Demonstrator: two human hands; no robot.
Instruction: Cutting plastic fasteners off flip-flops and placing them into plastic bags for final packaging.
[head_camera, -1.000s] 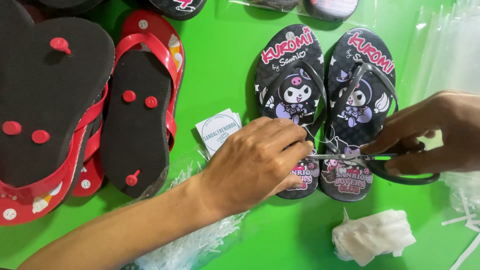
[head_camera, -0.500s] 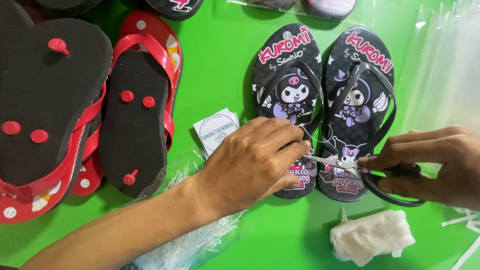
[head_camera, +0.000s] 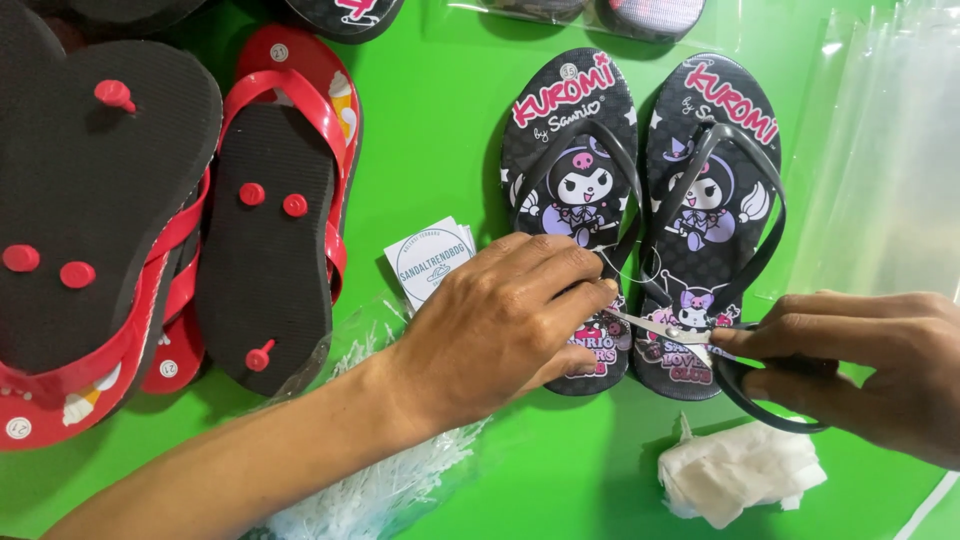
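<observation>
The left hand (head_camera: 500, 325) rests knuckles-up on the heel end of the left sandal of a pair of black flip-flops (head_camera: 640, 215), fingers curled and pinching at a thin pale tie that loops between the two sandals; what the fingertips actually clamp is hidden under the hand. The right hand (head_camera: 870, 375) is closed around the black loop handles of a pair of scissors (head_camera: 700, 340), whose narrow metal blades point left, tips just beside the left fingertips. The flip-flops lie side by side at the far right of the green table (head_camera: 440, 130), straps up. Risk: the blade tips sit very close to the left fingers, so a closing cut made off-line could nick skin, or score the printed foam insole or the glossy strap. The tie is fine and may slip from the pinch. Materials: soft matte foam soles with cartoon prints, smooth rubbery straps, hard steel blades. Just left of the hand lie small white paper tags (head_camera: 430, 262); near right, a crumpled white cloth (head_camera: 735, 470); far left, red-and-black sandals (head_camera: 270, 230), soles up.
</observation>
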